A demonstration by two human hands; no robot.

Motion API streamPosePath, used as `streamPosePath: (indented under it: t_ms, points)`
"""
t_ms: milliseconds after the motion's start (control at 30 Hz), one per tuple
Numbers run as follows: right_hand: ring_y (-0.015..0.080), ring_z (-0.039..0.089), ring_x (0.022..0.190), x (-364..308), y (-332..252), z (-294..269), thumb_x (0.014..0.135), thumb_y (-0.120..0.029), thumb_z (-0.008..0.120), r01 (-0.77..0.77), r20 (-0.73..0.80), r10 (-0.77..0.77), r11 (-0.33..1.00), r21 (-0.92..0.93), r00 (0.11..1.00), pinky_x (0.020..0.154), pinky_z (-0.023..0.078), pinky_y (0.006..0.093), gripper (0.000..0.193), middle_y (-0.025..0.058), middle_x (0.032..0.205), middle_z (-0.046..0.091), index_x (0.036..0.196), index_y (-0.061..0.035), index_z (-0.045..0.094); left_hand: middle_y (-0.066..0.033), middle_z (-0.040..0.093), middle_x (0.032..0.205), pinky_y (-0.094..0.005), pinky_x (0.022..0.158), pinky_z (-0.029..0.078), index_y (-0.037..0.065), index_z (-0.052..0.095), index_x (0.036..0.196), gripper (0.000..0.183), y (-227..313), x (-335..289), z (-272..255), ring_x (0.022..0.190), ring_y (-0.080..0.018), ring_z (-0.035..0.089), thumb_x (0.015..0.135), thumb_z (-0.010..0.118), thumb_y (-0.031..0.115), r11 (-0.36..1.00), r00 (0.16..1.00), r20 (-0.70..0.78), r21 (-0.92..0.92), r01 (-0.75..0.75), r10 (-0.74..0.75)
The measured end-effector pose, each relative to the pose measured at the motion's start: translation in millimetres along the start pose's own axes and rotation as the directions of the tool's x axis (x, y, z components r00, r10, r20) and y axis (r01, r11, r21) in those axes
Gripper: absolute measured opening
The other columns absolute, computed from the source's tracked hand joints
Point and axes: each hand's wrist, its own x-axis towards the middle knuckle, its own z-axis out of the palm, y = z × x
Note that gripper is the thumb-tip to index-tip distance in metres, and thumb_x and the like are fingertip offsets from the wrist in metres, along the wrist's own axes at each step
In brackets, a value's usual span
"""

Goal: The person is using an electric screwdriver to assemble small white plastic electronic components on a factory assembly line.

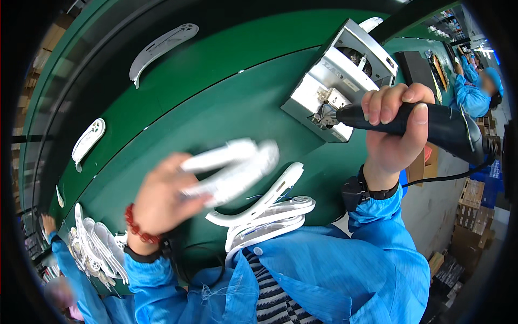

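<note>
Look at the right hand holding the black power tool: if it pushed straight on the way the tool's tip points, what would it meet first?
The right hand aims the black power tool leftward; its tip already seems to touch the grey metal fixture, though depth is unclear.

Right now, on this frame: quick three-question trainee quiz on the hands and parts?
1. True or false: the right hand is closed around a black electric screwdriver.
2. What does the left hand hold? A) blurred white plastic parts B) a cardboard box C) nothing
3. Fill in: the screwdriver tip is at the grey metal ____ fixture on the green belt.

Key: 1 true; 2 A; 3 box-shaped. A stack of curved white plastic shells lies near the person's chest.
</note>
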Motion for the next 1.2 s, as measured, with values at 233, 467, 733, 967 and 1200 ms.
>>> streamPosePath:
  t_ms: [233, 467, 733, 967, 1200]
  points:
    - [0.0171, 0.049, 0.056, -0.5, 4.2, 2.3, 0.095, -0.019, 0.048, -0.071, -0.064, 0.071, 0.997, 0.016, 0.995, 0.056, 0.046, 0.0342, 0.016, 0.0094, 0.066, 0.051, 0.101, -0.0035, 0.045, -0.0159, 0.053, 0.129, -0.04, 0.096, 0.043, -0.001, 0.055, 0.12, 0.063, -44.0, -25.9, -9.3, 0.117, -0.0278, 0.055, 0.073, 0.08, 0.035, 0.792, 0.995, 0.094, -0.606, 0.08, -0.029]
    - [0.0172, 0.051, 0.056, -3.3, 5.6, 9.1, 0.093, -0.016, 0.053, -0.006, 0.041, 0.007, 1.0, -0.027, 0.999, 0.055, 0.047, 0.034, 0.017, 0.0098, 0.065, 0.052, 0.1, -0.0036, 0.044, -0.0073, 0.045, 0.139, -0.0515, 0.098, 0.043, 0.025, 0.033, 0.143, 0.081, -252.0, -77.8, -130.7, 0.13, -0.0303, 0.043, 0.072, 0.063, 0.0, 0.313, 0.624, -0.429, 0.598, 0.738, -0.654]
    - [0.0169, 0.049, 0.055, -0.8, 9.8, 6.9, 0.093, -0.017, 0.053, -0.053, -0.029, 0.053, 0.998, -0.026, 0.998, 0.055, 0.046, 0.0339, 0.017, 0.0095, 0.065, 0.051, 0.1, -0.0026, 0.045, -0.016, 0.06, 0.109, -0.0447, 0.084, 0.048, 0.009, 0.054, 0.117, 0.042, -178.2, -51.4, -95.0, 0.103, -0.035, 0.058, 0.077, 0.064, 0.007, 0.426, 0.653, -0.541, 0.496, 0.756, -0.53]
    - [0.0166, 0.048, 0.056, -0.5, 3.9, 3.2, 0.096, -0.021, 0.047, -0.079, -0.021, 0.08, 0.996, 0.027, 0.997, 0.056, 0.044, 0.0334, 0.018, 0.009, 0.065, 0.049, 0.1, -0.0035, 0.045, -0.0166, 0.056, 0.107, -0.0376, 0.085, 0.047, 0.003, 0.052, 0.126, 0.056, -32.0, -7.4, -3.2, 0.097, -0.0356, 0.057, 0.074, 0.072, 0.011, 0.943, 0.941, -0.236, 0.172, 0.286, -0.243]
    - [0.0163, 0.049, 0.056, -2.0, 7.0, 3.4, 0.096, -0.021, 0.047, -0.088, -0.01, 0.088, 0.996, 0.017, 0.996, 0.056, 0.044, 0.0334, 0.017, 0.0082, 0.065, 0.05, 0.1, -0.0039, 0.045, -0.0102, 0.057, 0.106, -0.0392, 0.077, 0.05, 0.013, 0.056, 0.126, 0.074, -1.5, 11.2, 23.5, 0.092, -0.0334, 0.059, 0.058, 0.083, 0.028, 0.974, 0.981, -0.089, 0.134, 0.181, -0.171]
